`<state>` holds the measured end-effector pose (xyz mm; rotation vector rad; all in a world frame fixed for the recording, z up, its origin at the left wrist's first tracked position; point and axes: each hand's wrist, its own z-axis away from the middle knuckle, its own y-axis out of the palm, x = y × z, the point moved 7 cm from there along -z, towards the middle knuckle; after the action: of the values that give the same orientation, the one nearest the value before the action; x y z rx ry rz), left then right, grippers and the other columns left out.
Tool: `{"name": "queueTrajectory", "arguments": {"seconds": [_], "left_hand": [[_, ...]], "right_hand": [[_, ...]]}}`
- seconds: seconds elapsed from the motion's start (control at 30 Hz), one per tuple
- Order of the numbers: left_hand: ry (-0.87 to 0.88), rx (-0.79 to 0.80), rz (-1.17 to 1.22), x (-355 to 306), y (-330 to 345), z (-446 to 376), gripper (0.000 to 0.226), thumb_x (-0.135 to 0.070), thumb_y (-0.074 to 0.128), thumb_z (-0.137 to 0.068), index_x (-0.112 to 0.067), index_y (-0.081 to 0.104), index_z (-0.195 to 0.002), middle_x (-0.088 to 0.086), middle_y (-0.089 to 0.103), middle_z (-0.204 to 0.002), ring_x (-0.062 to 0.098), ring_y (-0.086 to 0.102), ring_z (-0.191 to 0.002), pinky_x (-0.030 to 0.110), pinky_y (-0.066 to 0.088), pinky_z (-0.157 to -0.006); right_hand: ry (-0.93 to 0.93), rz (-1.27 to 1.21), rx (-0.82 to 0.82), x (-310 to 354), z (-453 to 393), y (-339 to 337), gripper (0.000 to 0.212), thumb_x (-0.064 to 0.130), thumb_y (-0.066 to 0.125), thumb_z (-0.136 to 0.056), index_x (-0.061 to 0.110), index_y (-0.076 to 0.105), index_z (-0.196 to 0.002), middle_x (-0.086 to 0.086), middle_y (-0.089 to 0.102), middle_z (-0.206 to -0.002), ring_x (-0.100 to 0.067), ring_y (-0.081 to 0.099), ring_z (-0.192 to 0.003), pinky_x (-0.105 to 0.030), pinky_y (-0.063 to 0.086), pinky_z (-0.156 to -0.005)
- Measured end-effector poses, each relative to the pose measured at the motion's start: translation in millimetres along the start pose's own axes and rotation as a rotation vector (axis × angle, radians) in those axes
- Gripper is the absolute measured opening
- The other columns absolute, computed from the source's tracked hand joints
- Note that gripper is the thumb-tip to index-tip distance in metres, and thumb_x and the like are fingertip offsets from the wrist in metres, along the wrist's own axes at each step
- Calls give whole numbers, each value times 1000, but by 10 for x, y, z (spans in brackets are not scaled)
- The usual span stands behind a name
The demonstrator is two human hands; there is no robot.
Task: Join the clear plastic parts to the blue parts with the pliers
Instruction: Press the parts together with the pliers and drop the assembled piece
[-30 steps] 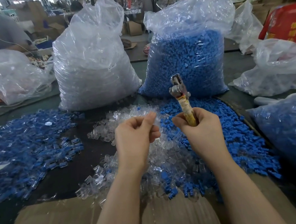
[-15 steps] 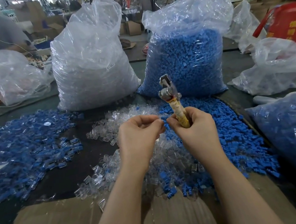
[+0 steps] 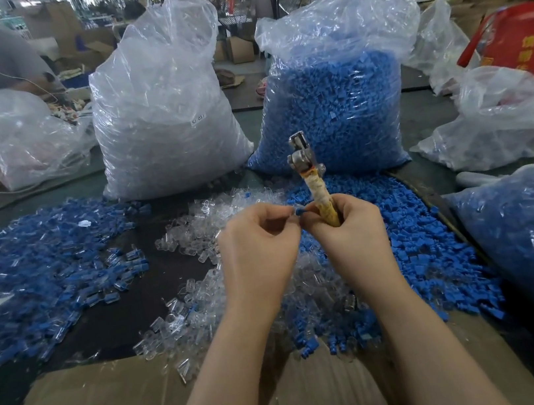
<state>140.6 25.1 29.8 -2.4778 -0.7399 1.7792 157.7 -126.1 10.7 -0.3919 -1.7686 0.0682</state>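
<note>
The left hand (image 3: 259, 252) pinches a small blue plastic part (image 3: 299, 211) beside the right hand (image 3: 348, 224), whose grip clenches the tape-wrapped metal pliers (image 3: 313, 183); the tiny part could slip free.

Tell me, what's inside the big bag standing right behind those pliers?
The tall bag behind the pliers is filled with small blue plastic parts, heaped about two thirds up. Its crumpled clear top looks empty. Whatever lies deep inside is hidden by the outer parts.
</note>
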Motion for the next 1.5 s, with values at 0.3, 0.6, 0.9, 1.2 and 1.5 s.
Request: {"name": "queueTrajectory", "arguments": {"seconds": [0.3,0.6,0.9,1.2,1.5], "left_hand": [[-3,-43,9,59,-29,-17,20,-15,77,-83,-32,69,-75,-14,71,-69,-2,69,-67,16,55,-63],[-255,-16,603,190,-42,-55,6,0,69,-86,-5,68,-86,6,75,-73,13,72,-66,15,53,-62],[-224,-53,683,163,-93,-68,6,0,67,-87,-6,67,-86,2,74,-71,12,71,-65,17,55,-64],[-167,-52,630,131,-132,-82,9,-1,67,-87,-9,68,-83,-2,72,-68,9,68,-64,17,55,-64],[-142,-41,608,128,-165,-94,9,1,67,-87,-7,68,-84,-3,72,-67,7,68,-62,16,53,-62]], "right_hand": [[24,-44,90,65,32,54,11,17,67,-89,23,71,-81,-10,71,-80,-33,66,-79,-49,55,-73],[103,39,317,-72,22,-4,9,16,68,-87,25,67,-89,-6,70,-93,-25,65,-91,-34,54,-80],[95,136,518,-109,89,65,13,11,66,-86,16,59,-97,-2,56,-82,-20,51,-73,-37,42,-70],[57,166,540,-87,102,102,19,9,63,-88,11,51,-103,5,44,-75,-12,38,-60,-31,33,-60],[-39,289,520,-39,103,126,17,5,59,-85,15,46,-90,2,42,-73,-15,37,-60,-34,33,-59]]}}
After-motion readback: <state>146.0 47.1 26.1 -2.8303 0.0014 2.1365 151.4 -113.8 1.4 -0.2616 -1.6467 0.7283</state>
